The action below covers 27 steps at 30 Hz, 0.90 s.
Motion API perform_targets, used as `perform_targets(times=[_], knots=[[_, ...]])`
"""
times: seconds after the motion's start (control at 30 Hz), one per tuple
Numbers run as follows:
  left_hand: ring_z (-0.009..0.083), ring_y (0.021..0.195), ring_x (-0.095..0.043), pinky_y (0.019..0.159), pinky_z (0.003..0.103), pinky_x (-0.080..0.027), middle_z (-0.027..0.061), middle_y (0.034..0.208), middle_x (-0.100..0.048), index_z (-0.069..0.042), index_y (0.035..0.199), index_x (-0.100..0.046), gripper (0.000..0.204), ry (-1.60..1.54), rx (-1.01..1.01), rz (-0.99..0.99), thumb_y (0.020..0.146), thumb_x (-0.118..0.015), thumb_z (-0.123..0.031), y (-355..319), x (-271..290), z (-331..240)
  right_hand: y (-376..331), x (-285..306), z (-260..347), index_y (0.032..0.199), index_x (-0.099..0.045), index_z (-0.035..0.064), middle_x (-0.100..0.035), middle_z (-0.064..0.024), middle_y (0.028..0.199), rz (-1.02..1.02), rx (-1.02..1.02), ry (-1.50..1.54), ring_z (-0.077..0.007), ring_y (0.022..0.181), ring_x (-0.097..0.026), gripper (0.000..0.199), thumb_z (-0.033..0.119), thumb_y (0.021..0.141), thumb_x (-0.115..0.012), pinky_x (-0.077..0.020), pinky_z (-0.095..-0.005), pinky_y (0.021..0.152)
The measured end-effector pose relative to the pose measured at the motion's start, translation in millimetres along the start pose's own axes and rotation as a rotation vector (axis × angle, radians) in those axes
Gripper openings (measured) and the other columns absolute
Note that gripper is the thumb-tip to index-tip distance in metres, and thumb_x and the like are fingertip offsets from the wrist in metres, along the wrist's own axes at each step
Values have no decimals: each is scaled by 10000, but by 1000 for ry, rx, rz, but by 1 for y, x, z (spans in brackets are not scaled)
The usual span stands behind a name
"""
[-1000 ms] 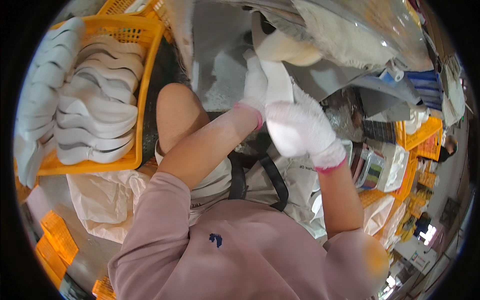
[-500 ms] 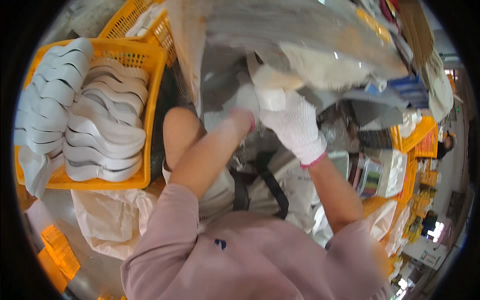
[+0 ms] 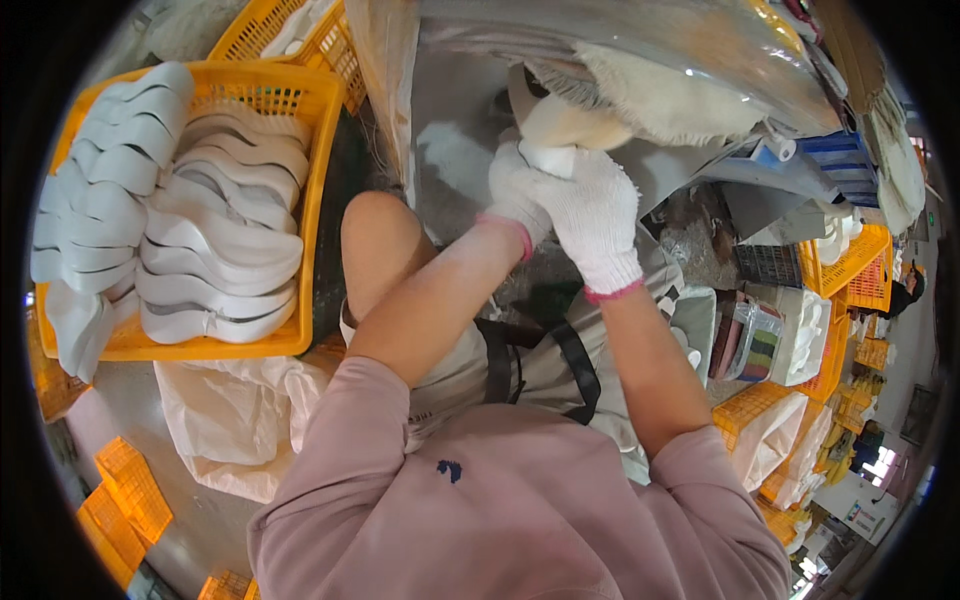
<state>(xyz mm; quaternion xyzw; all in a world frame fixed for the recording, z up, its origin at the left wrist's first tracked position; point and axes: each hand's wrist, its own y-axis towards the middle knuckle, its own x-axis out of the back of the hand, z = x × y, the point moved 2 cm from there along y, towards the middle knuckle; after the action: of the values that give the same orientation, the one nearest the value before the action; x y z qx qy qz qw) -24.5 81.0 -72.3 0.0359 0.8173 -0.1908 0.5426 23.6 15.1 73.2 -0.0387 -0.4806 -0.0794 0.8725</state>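
Both my hands wear white knitted gloves with pink cuffs and meet in front of me. My right hand [image 3: 597, 205] is closed round a small white piece [image 3: 548, 158], which looks like a shoe sole; most of it is hidden by the gloves. Against its other side, my left hand [image 3: 515, 190] also closes on it, fingers partly covered. Just beyond, the piece meets or nearly meets a rounded cream-coloured wheel [image 3: 575, 122]; I cannot tell if they touch. A frayed cream cloth [image 3: 680, 105] hangs beside the wheel, under a plastic-covered hood [image 3: 620, 30].
On the left stands a yellow crate [image 3: 318, 200] stacked with wavy white shoe soles [image 3: 215, 250]. A pale sack [image 3: 235, 420] lies below it. More yellow crates [image 3: 135, 490] sit on the floor. At right are a blue crate [image 3: 840, 165], a bundle of coloured sheets [image 3: 750, 340] and white trays [image 3: 800, 335].
My left hand has moved right and closed onto the white piece beside my right hand. The blur in my hands has cleared, and the whole view has shifted slightly.
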Motion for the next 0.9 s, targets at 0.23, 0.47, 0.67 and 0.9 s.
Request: perform_targets(times=[0.23,0.47,0.67,0.9], knots=[[313,1185,-709,1018,413,-587,131,1275,-722,-58,1281,-672,497,427,-32,292,1098,-474,-475,-13,-15,-23,8,8,-19,1354,-662,-28,-751,-174,1216,164,107,390,-195,1132,-716,624,262,844,-874,-565,-362,975],[289,1002,-708,907,480,-575,81,1059,-717,-102,1194,-644,546,59,325,-127,1063,-440,-591,-35,-5,-6,-78,48,6,1094,-678,3,-698,-222,948,273,87,-164,-453,920,-695,356,222,822,-743,-568,-535,859],[286,1079,-706,964,446,-575,83,1189,-722,-95,1282,-649,499,497,43,-5,1096,-461,-518,19,-9,-22,-3,35,8,1040,-685,67,-737,-193,958,293,64,-137,-457,911,-719,239,204,844,-686,-593,-532,782],[292,1192,-697,1044,418,-569,102,1332,-720,-69,1374,-648,490,38,232,-30,1139,-466,-458,-36,-7,-6,-136,61,-61,1310,-675,-3,-786,-188,1084,237,-257,389,-288,997,-776,492,170,862,-783,-607,-367,850]])
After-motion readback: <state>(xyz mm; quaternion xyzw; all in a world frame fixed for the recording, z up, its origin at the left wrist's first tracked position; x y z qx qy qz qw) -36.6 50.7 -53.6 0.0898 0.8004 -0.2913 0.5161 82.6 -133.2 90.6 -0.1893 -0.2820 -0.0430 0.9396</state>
